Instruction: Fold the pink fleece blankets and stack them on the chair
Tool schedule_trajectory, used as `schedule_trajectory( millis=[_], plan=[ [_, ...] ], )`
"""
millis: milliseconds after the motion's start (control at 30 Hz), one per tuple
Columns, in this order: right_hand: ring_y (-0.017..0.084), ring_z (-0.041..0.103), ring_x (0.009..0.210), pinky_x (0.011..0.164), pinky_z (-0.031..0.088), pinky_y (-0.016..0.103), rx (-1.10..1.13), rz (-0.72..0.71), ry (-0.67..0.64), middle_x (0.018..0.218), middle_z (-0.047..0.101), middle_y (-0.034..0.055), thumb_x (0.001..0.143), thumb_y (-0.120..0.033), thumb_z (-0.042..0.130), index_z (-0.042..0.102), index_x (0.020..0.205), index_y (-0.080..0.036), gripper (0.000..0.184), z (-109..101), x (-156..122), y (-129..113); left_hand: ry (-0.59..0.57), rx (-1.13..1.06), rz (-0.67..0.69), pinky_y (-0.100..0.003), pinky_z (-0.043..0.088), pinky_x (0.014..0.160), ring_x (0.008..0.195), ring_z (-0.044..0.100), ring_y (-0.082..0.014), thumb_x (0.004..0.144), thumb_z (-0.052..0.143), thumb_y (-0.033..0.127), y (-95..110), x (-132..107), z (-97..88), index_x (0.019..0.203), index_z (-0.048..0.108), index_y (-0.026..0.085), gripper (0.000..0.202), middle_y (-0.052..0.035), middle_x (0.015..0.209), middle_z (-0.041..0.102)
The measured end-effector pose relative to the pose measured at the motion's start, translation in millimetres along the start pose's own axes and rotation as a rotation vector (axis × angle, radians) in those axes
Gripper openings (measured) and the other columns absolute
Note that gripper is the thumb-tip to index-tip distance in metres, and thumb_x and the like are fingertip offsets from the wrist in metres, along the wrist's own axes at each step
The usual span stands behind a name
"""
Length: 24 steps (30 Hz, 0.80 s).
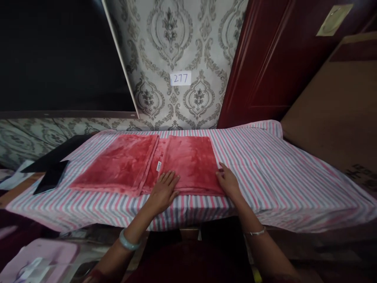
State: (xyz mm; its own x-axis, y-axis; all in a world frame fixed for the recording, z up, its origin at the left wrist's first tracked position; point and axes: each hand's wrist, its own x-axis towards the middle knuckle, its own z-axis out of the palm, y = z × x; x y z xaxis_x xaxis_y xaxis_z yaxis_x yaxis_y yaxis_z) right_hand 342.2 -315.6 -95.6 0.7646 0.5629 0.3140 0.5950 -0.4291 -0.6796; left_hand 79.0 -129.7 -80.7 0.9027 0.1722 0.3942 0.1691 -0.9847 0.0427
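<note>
A plush red blanket (pixel 188 161) lies on a striped cloth, folded into a left and a right panel with a narrow gap between them. A small white label (pixel 159 166) shows in that gap. My left hand (pixel 165 190) rests flat on the near left corner of the right panel, fingers stretched out. At the right edge of the same panel is my right hand (pixel 229 181), its fingers apart and its side against the fabric. Some of its fingertips are hard to make out there.
The striped cloth (pixel 253 157) covers the table. A dark phone or tablet (pixel 53 177) lies at the left. Behind stand a large black screen (pixel 64 59) and a dark red door (pixel 271 55). A cardboard box (pixel 338 102) stands at the right. A paper marked 277 (pixel 180 78) is on the wall.
</note>
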Motion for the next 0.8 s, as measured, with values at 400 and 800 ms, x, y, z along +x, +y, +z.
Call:
schedule_trajectory(
  millis=[400,800],
  plan=[
    [0.026,0.071,0.087,0.082,0.054,0.038,0.168,0.204,-0.181,0.099,0.073,0.0088,0.081,-0.044,0.062,0.052,0.147,-0.016,0.073,-9.5,-0.9,-8.6,-0.006,-0.011,-0.062,-0.059,0.036,0.119,0.146,0.042,-0.0365,0.092,0.065,0.033,14.2,-9.5,-1.7,0.148,0.051,0.014,0.061,-0.0199,0.153,0.051],
    [0.028,0.075,0.102,0.090,0.063,0.041,1.094,0.565,-0.244,0.107,0.078,0.0103,0.074,-0.032,0.081,0.055,0.140,-0.018,0.072,-15.1,-4.3,-24.6,0.037,-0.062,-0.146,-0.060,0.032,0.121,0.152,0.033,-0.0353,0.092,0.061,0.028,19.2,-20.4,5.7,0.153,0.043,0.018,0.065,-0.0196,0.161,0.039]
  ],
)
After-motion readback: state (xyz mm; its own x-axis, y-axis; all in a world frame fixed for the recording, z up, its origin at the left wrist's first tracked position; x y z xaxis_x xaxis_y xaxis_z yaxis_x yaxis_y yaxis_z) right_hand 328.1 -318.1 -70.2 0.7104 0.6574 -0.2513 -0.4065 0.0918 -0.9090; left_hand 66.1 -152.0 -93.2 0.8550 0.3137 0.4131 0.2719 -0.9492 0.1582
